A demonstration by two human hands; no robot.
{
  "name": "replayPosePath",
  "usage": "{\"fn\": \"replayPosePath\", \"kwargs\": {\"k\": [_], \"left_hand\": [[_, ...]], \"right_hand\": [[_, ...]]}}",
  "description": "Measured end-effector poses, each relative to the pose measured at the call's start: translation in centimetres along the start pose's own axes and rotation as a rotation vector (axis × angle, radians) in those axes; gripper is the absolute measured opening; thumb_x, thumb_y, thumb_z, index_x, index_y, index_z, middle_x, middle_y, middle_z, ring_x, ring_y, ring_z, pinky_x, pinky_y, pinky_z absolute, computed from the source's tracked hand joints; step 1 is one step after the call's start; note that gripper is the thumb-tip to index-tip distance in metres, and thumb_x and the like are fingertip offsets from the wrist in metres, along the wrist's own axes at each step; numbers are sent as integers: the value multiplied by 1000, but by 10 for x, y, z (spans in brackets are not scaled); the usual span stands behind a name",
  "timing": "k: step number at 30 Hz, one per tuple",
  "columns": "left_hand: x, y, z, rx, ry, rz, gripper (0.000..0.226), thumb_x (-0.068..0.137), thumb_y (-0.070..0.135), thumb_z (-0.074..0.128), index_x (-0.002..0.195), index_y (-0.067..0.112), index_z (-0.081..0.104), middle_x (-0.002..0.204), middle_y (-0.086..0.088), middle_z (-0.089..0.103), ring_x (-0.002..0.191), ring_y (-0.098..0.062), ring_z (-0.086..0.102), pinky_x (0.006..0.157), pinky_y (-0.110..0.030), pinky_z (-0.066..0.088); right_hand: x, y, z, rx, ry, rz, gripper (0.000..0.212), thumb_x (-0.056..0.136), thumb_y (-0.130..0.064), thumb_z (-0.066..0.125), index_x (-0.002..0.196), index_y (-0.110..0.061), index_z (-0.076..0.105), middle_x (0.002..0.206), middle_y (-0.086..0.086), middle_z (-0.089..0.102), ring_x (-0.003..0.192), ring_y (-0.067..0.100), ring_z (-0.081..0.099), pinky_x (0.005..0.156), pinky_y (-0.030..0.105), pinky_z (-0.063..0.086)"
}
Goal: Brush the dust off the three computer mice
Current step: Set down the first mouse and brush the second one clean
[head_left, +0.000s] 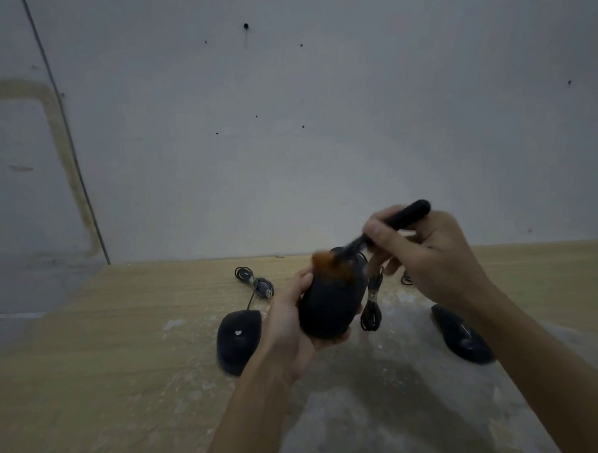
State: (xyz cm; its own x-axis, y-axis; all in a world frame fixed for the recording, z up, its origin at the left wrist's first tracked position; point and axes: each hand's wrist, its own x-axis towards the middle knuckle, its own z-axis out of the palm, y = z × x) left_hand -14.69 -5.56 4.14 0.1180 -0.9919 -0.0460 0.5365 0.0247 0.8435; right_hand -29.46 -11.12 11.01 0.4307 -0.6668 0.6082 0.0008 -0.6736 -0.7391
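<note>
My left hand [291,326] grips a black computer mouse [332,303] and holds it above the wooden table [91,372]. Its bundled cable [371,308] hangs down on the right. My right hand [425,255] grips a black-handled brush [406,214], and the brush's orange-brown bristles [330,264] touch the top front of the held mouse. A second black mouse [239,340] with a small white mark lies on the table to the left. A third black mouse [461,335] lies to the right, partly hidden by my right forearm.
The left mouse's coiled cable and USB plug [255,283] lie behind it near the wall [287,141]. Another cable coil [406,278] peeks out behind my right hand. The tabletop is dusty and worn grey in the middle; its left edge runs diagonally.
</note>
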Motion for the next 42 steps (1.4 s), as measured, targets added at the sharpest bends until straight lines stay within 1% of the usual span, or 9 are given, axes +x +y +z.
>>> {"fn": "replayPosePath", "kwargs": {"k": [3, 8, 13, 17, 22, 28, 32, 37, 42], "left_hand": [[0, 1, 1, -54, -9, 1, 35, 95, 28, 34, 121, 18, 55, 115, -18, 63, 83, -37, 64, 56, -33, 50], [2, 3, -2, -135, 4, -5, 41, 95, 32, 32, 126, 15, 53, 110, -18, 65, 79, -28, 65, 61, -34, 54], [1, 10, -3, -206, -8, -5, 38, 93, 29, 34, 119, 11, 55, 86, -14, 72, 70, -27, 66, 56, -30, 49], [0, 12, -4, -214, 48, 18, 40, 94, 29, 35, 123, 12, 55, 95, -15, 68, 73, -28, 64, 52, -30, 52], [1, 10, -2, -241, 109, 10, 43, 97, 33, 30, 123, 8, 54, 106, -20, 66, 72, -27, 66, 53, -28, 54], [6, 2, 1, -198, 84, 12, 47, 98, 37, 29, 129, 8, 50, 115, -23, 64, 79, -27, 71, 57, -33, 57], [9, -8, 2, -75, 194, -57, 43, 99, 35, 29, 127, 9, 50, 120, -19, 61, 94, -29, 64, 61, -37, 55], [22, -30, -2, 240, 433, -83, 31, 98, 31, 33, 98, 17, 60, 113, -11, 62, 99, -24, 58, 84, -39, 50], [22, -39, -6, 730, 443, -15, 29, 100, 27, 27, 112, 18, 52, 91, 4, 53, 82, -7, 48, 76, -27, 41]], "right_hand": [[0, 3, -3, -67, 117, -52, 11, 87, -17, 57, 80, -11, 64, 71, 4, 64, 54, 17, 67, 48, 17, 49], [-26, 2, -4, 23, -240, -40, 19, 81, -26, 63, 78, -8, 66, 70, 7, 69, 53, 18, 66, 50, 19, 50], [-16, 11, -8, 28, 210, -115, 13, 81, -28, 58, 78, -17, 63, 61, -1, 68, 52, 16, 68, 47, 22, 52], [-20, 13, 2, -18, 51, -169, 13, 85, -25, 59, 83, -14, 64, 63, 5, 67, 58, 15, 69, 49, 22, 53], [-16, 30, 3, 148, 162, 211, 30, 92, -26, 49, 73, -3, 56, 59, 8, 62, 52, 23, 62, 50, 28, 49], [5, 53, 25, 469, -16, 680, 39, 96, -38, 36, 66, -14, 45, 58, 2, 57, 50, 16, 59, 56, 30, 46], [26, 65, 31, 420, -22, 703, 42, 96, -41, 36, 63, -15, 43, 65, 2, 51, 59, 18, 49, 58, 31, 41], [42, 76, 33, 81, -108, 617, 41, 97, -36, 36, 63, -16, 44, 101, 10, 69, 109, 23, 56, 97, 42, 34], [45, 88, 34, -107, -162, 590, 39, 97, -35, 37, 62, -20, 45, 97, 9, 68, 109, 24, 55, 81, 35, 34]]}}
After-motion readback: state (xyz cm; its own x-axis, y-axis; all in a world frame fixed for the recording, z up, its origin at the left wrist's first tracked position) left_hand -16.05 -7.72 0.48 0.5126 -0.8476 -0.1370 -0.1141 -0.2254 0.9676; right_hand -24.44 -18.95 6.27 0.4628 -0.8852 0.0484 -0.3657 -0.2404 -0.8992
